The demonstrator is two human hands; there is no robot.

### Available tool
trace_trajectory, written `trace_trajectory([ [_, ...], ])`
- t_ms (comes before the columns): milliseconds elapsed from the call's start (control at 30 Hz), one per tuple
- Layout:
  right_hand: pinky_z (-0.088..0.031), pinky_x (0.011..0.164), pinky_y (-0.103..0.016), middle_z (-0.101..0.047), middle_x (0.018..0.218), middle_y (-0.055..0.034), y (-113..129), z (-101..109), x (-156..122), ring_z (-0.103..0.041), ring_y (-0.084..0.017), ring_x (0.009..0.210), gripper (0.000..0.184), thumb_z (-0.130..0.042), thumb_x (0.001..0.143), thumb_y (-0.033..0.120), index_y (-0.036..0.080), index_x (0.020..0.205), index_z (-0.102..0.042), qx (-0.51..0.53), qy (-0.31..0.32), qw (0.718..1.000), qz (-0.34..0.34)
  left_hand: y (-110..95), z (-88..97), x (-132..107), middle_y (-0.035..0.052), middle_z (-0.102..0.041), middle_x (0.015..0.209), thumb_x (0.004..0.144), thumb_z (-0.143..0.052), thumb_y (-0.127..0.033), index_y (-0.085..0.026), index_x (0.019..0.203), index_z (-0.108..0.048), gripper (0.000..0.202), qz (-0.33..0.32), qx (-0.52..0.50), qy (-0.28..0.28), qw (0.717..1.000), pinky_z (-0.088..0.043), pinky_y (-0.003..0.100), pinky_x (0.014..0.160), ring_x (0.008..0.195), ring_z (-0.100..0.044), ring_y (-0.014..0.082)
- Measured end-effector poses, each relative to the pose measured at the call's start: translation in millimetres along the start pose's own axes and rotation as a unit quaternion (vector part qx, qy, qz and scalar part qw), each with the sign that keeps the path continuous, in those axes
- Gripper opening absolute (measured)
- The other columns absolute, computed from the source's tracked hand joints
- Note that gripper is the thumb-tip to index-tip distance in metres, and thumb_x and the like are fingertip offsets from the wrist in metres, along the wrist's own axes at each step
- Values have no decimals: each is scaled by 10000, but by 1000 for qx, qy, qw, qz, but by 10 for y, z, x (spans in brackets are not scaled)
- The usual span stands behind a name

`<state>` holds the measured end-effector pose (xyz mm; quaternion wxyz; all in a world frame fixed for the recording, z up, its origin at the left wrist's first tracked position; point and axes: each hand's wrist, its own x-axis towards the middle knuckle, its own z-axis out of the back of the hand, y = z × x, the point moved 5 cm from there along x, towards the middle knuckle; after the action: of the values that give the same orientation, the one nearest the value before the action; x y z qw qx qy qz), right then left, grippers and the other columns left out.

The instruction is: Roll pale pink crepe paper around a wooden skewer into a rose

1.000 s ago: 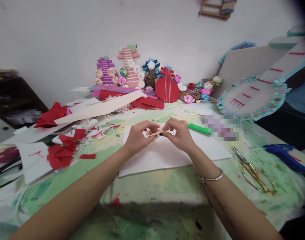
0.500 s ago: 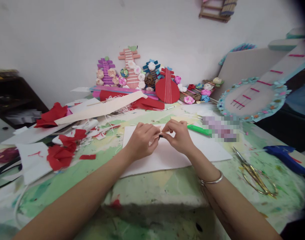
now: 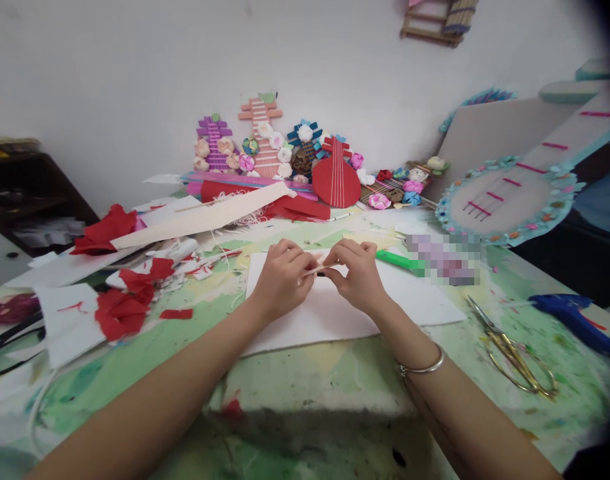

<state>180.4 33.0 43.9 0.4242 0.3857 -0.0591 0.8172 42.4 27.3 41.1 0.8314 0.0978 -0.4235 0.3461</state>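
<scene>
Over the white board, my left hand and my right hand meet fingertip to fingertip. Both pinch a thin, pale strip, which looks like a small wooden stick or folded paper; its exact kind is too small to tell. The fingers hide much of it. A green utility knife lies just beyond my right hand, at the board's far edge. A bracelet circles my right wrist.
Gold-handled scissors and a blue glue gun lie at right. Red paper scraps and a long cream strip clutter the left. Several decorated craft instruments, including a red lute shape, line the wall; a larger one leans at right.
Both hands stay in nearly the same place. The fingers have shifted a little on the pale strip, and more of it now shows between them.
</scene>
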Motion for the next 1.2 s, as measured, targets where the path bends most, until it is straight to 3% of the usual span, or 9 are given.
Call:
trace_trajectory([
  [367,-227,761,-334,-596,793,-5,-35,29,1,-525,-158,764,151,-541,854,284,190,741,-504,-4,-10,1000,10,-34,40,-3,23,-595,666,759,-553,-169,-171,847,-629,116,-15,-37,-11,999,-370,356,754,818,-498,202],
  [667,-224,749,-326,-624,739,12,-66,-1,3,-510,-127,648,86,-494,857,206,185,774,-496,5,45,999,9,28,-37,22,10,-608,675,814,-565,-248,-186,862,-652,117,-11,-59,39,997,-371,330,756,771,-497,171],
  [1200,-211,759,-322,-613,750,0,-80,-19,7,-531,-155,751,75,-535,829,191,187,758,-510,27,51,998,5,27,-36,15,5,-594,666,764,-609,-223,-179,797,-630,58,10,-83,44,996,-389,311,745,768,-485,168],
])
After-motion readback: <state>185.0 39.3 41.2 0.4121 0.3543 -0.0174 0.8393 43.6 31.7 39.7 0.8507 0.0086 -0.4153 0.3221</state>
